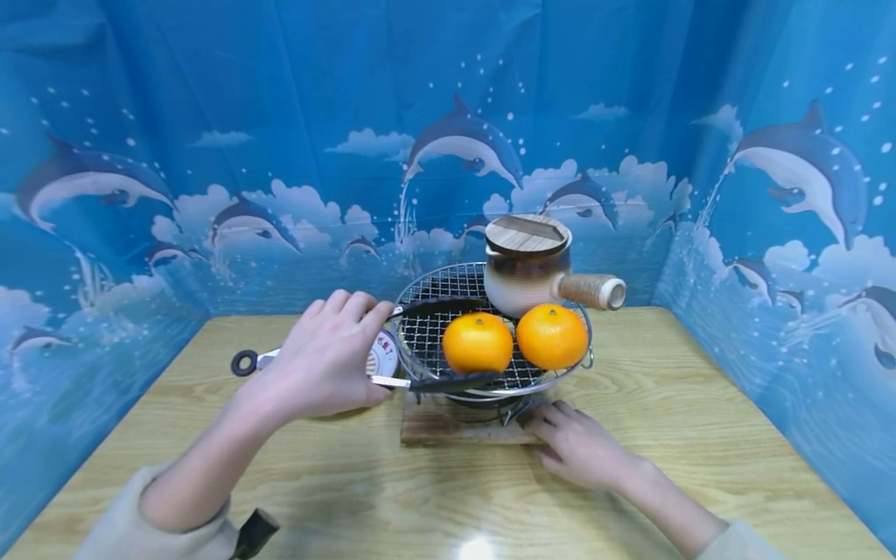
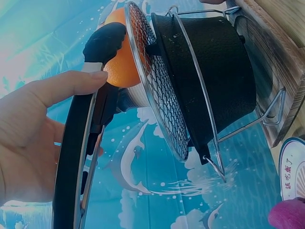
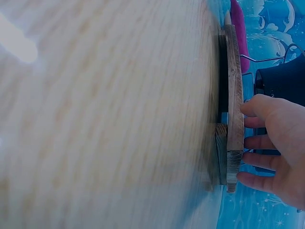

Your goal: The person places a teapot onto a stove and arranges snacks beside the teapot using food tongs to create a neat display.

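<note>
My left hand [image 1: 325, 354] grips a pair of tongs [image 2: 78, 143] with black tips. In the head view the tips lie on either side of the left orange [image 1: 477, 343]; I cannot tell whether they press it. A second orange [image 1: 553, 337] sits beside it on the round wire grill [image 1: 427, 311]. Behind them stands a lidded clay pot [image 1: 521, 280], its rope-wrapped handle pointing right. Below the grill is a black stove [image 2: 209, 71] on a wooden board [image 1: 462, 430]. My right hand [image 1: 581, 447] touches the board's front right part with its fingers extended.
Left of the stove is a plate [image 1: 383, 354] with printed characters, partly behind my left hand. A purple object [image 2: 288, 214] lies by it, mostly cut off. The wooden table [image 1: 665, 389] is bordered by a blue dolphin-print curtain [image 1: 315, 117].
</note>
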{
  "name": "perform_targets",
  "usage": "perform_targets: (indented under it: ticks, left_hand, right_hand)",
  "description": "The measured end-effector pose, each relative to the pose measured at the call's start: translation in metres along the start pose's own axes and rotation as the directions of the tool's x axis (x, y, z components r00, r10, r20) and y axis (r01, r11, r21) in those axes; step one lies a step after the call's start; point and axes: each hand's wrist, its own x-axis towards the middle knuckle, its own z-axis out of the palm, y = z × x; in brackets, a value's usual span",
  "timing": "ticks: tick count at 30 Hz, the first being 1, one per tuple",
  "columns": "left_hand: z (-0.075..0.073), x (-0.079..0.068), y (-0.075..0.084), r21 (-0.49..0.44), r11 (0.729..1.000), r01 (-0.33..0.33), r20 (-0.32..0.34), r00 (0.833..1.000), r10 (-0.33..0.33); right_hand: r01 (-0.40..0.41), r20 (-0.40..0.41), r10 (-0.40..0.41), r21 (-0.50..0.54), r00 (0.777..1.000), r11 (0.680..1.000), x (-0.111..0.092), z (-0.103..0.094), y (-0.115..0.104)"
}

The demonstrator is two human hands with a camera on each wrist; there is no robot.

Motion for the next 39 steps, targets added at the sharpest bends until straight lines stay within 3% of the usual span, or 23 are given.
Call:
perform_targets:
  ticks: [16,22,30,39]
  left_hand:
    - [0.002,-0.008,-0.007,-0.131,0.991,0.021,-0.057,0.998,-0.028]
    - [0.001,-0.013,-0.016,-0.171,0.983,0.063,-0.064,0.995,-0.075]
    - [0.000,-0.021,-0.036,-0.276,0.941,0.194,0.008,0.980,-0.199]
    - [0.008,-0.023,-0.056,-0.312,0.905,0.291,0.087,0.957,-0.277]
  right_hand:
    - [-0.001,0.020,0.001,0.000,1.000,1.000,-0.001,-0.002,-0.003]
    - [-0.001,0.016,0.002,-0.005,1.000,1.000,0.000,-0.002,-0.002]
    - [0.000,-0.003,0.000,-0.002,1.000,1.000,0.001,0.000,-0.001]
    - [0.009,-0.014,-0.009,-0.011,1.000,1.000,0.002,0.000,0.000]
